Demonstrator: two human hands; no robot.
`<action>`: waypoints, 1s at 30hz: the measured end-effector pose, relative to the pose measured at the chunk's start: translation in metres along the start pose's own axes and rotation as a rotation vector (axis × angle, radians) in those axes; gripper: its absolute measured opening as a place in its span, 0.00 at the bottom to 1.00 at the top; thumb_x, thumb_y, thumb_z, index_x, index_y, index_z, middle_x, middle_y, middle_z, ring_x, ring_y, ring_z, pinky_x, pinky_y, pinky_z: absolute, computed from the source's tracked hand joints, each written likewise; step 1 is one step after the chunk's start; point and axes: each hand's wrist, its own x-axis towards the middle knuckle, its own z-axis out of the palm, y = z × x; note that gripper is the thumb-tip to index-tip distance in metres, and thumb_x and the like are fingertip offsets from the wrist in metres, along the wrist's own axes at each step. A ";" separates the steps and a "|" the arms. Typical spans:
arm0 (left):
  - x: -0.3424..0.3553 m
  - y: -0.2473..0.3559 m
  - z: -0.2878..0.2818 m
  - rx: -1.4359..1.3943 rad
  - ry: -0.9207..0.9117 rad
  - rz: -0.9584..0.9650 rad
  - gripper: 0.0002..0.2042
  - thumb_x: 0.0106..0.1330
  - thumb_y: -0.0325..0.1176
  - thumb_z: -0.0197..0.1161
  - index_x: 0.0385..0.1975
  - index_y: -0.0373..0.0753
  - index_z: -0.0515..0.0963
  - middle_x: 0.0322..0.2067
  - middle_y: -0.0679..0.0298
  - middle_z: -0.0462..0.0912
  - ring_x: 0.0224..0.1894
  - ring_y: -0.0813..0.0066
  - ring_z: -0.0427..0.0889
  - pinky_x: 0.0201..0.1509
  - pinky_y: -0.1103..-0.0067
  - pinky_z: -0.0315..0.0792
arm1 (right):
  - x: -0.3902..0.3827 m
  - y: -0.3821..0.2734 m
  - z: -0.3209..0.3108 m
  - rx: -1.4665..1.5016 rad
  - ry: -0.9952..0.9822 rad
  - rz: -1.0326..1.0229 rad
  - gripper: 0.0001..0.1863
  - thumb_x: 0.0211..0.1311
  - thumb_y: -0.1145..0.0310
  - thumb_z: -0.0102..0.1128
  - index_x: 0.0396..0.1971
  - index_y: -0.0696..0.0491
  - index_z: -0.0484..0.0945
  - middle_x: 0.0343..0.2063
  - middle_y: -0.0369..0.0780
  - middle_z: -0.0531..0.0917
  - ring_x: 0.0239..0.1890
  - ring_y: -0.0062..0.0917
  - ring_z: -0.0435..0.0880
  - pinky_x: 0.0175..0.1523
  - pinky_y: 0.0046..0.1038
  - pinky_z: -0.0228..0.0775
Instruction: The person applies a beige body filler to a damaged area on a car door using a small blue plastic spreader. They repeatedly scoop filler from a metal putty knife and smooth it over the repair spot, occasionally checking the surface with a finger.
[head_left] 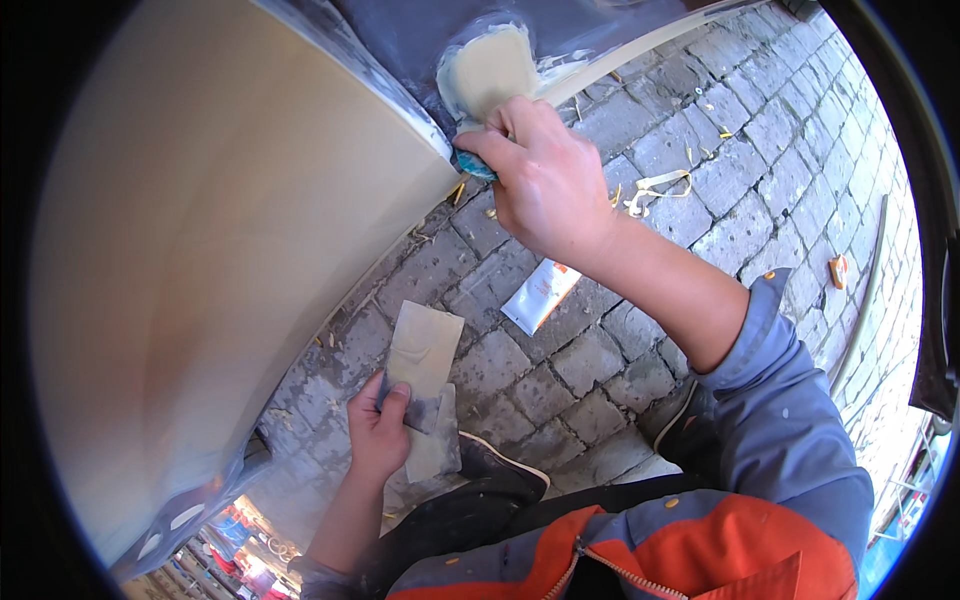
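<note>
My right hand (545,180) is closed with its fingers bent, pinching a small crumpled teal-blue piece (474,165) whose kind I cannot make out. It is at the lower edge of a dark vehicle panel (390,40), just below a beige filler patch (490,68) with whitish smears around it. Lower down on the left, my left hand (382,425) grips a flat putty-smeared board (424,345), thumb on top. A second beige flat piece (437,440) shows beneath it, and grey paste lies near the thumb.
A large beige vehicle panel (230,220) fills the left side. On the stone paving (770,185) lie a white-and-orange tube (538,297), a curled pale strip (660,190) and a small orange object (838,271). My shoes are near the bottom.
</note>
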 end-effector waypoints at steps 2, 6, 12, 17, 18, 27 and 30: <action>0.000 -0.001 -0.002 0.008 -0.012 0.003 0.11 0.77 0.27 0.56 0.49 0.31 0.83 0.36 0.72 0.86 0.36 0.90 0.77 0.42 0.85 0.71 | -0.001 -0.001 -0.002 0.071 -0.041 0.053 0.22 0.47 0.81 0.64 0.45 0.48 0.87 0.38 0.37 0.79 0.42 0.36 0.82 0.39 0.36 0.80; -0.002 0.003 0.003 -0.024 -0.004 0.002 0.11 0.77 0.27 0.56 0.50 0.30 0.83 0.37 0.71 0.86 0.37 0.89 0.77 0.43 0.85 0.71 | -0.003 0.006 -0.011 0.229 -0.084 0.132 0.16 0.58 0.79 0.65 0.46 0.50 0.86 0.38 0.39 0.80 0.44 0.38 0.82 0.43 0.36 0.79; -0.005 0.000 -0.002 0.054 -0.033 0.021 0.11 0.77 0.27 0.56 0.50 0.30 0.82 0.39 0.71 0.86 0.39 0.88 0.77 0.45 0.84 0.71 | -0.012 0.021 -0.016 0.123 0.093 0.055 0.18 0.55 0.80 0.66 0.47 0.50 0.86 0.40 0.39 0.83 0.42 0.38 0.81 0.45 0.36 0.75; -0.007 0.000 -0.002 0.031 -0.027 0.019 0.11 0.77 0.28 0.56 0.50 0.30 0.82 0.38 0.70 0.86 0.39 0.88 0.78 0.46 0.84 0.72 | -0.007 0.021 -0.011 -0.127 0.195 -0.162 0.25 0.42 0.76 0.66 0.45 0.43 0.87 0.41 0.30 0.82 0.42 0.29 0.79 0.44 0.33 0.68; -0.007 -0.001 -0.003 0.032 -0.029 0.018 0.11 0.77 0.28 0.56 0.50 0.30 0.82 0.38 0.70 0.86 0.39 0.87 0.78 0.46 0.84 0.72 | -0.006 0.022 -0.009 -0.152 0.214 -0.187 0.25 0.43 0.76 0.66 0.46 0.42 0.88 0.41 0.29 0.82 0.42 0.28 0.78 0.44 0.33 0.67; -0.008 0.003 -0.001 0.018 -0.021 0.012 0.11 0.77 0.27 0.56 0.50 0.30 0.82 0.39 0.68 0.86 0.41 0.86 0.79 0.47 0.82 0.73 | -0.011 0.017 -0.003 -0.230 0.193 -0.202 0.24 0.43 0.71 0.66 0.46 0.39 0.88 0.41 0.27 0.80 0.41 0.26 0.76 0.44 0.32 0.62; -0.006 0.001 -0.003 0.030 -0.039 0.013 0.11 0.77 0.27 0.56 0.50 0.30 0.82 0.41 0.68 0.87 0.42 0.85 0.79 0.48 0.82 0.73 | -0.017 0.020 0.002 -0.224 0.206 -0.208 0.24 0.43 0.71 0.66 0.45 0.38 0.88 0.40 0.27 0.80 0.40 0.26 0.75 0.44 0.32 0.62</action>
